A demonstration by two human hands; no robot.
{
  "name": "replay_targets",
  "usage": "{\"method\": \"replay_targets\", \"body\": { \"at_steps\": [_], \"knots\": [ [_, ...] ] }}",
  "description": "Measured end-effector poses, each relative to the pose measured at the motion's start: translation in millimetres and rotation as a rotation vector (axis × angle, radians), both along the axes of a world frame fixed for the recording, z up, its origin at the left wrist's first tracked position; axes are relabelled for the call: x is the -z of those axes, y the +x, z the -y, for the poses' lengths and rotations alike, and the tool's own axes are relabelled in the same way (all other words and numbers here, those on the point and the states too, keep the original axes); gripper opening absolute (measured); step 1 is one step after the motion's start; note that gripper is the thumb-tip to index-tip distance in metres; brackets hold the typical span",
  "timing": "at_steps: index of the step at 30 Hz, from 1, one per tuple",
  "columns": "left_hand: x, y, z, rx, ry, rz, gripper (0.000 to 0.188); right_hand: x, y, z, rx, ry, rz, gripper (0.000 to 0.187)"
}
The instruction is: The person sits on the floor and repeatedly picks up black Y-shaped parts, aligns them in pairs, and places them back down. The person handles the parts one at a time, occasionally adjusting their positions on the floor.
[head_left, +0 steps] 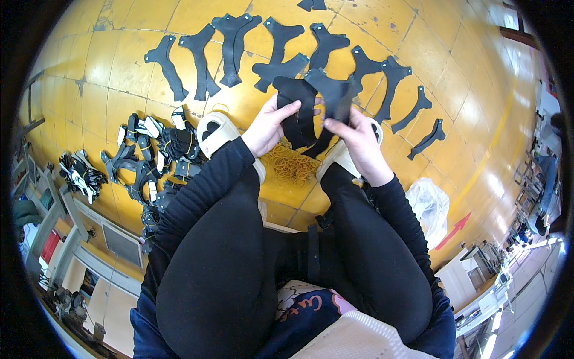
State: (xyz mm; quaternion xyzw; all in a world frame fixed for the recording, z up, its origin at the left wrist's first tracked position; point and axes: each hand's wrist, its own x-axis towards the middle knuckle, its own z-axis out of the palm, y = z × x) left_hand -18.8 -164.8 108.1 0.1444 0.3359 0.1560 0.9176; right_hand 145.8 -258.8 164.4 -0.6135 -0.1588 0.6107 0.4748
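My left hand grips a dark fabric piece between thumb and fingers, above the floor between my feet. In my right hand is another black fabric piece, its wide end spread upward and partly blurred. The two pieces hang side by side, their lower ends close together. Just beyond my hands, a forked black fabric piece lies on the floor. Below the held pieces sits a loose heap of yellow rubber bands.
Several forked black pieces lie in an arc across the yellow tiled floor. Banded bundles of black pieces are piled at left. A clear plastic bag rests at right, near a red floor arrow. Beige shoes flank the heap.
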Motion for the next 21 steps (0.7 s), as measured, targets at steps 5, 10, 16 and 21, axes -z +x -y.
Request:
{"method": "replay_targets", "body": {
  "at_steps": [5, 10, 16, 21],
  "knots": [
    [13, -7, 5, 0.033, 0.114, -0.018, 0.035, 8, -8, 1, -0.247, 0.0, 0.292, 0.037],
    [5, -4, 3, 0.061, 0.104, -0.059, 0.029, 7, -8, 3, -0.379, 0.023, 0.487, 0.039],
    [3, -1, 5, 0.003, 0.123, -0.077, 0.025, 10, -13, 4, -0.374, 0.05, 0.626, 0.046],
    [-2, -1, 4, -0.03, 0.033, -0.079, 0.023, 18, -8, 8, -0.297, 0.015, 0.468, 0.05]
  ]
}}
